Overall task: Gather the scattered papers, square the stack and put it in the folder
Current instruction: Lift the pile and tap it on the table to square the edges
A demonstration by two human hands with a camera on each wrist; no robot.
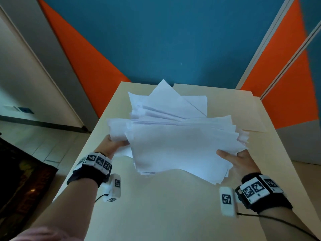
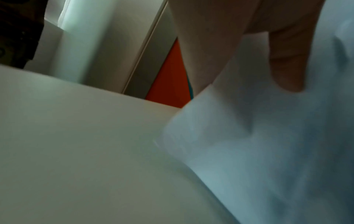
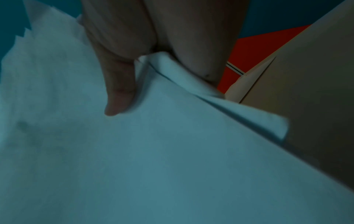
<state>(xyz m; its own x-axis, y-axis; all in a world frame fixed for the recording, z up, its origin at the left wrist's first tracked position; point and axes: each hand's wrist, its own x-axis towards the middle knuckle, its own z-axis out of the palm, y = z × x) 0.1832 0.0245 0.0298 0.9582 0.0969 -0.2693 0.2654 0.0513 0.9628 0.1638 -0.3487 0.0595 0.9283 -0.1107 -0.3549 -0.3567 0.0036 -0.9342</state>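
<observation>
Both hands are holding the papers (image 1: 173,136) above the table (image 1: 156,206), and I judge this is the gathering step, just before squaring; the left hand (image 1: 112,145) is gripping the left edge of the pile with its fingers going under the sheets, and in the left wrist view the thumb (image 2: 285,60) is pressing on top, so the sheets are being pinched between thumb and fingers; the right hand (image 1: 239,160) is doing the same on the right edge, its thumb (image 3: 118,94) lying on the top sheet while the other fingers are closing under a folded bunch of edges. The pile is still very uneven; corners are sticking out toward the far side and to the right like a fan, and the near edge is hanging a little over the table. The grip on two opposite sides is probably chosen so that the sheets can be lifted upright and tapped on the table. The folder (image 1: 234,108) is lying flat at the far right of the table, partly under the papers; whether it is open I cannot tell. Near the person the table is giving room for tapping; the left edge is close beside the left hand.
</observation>
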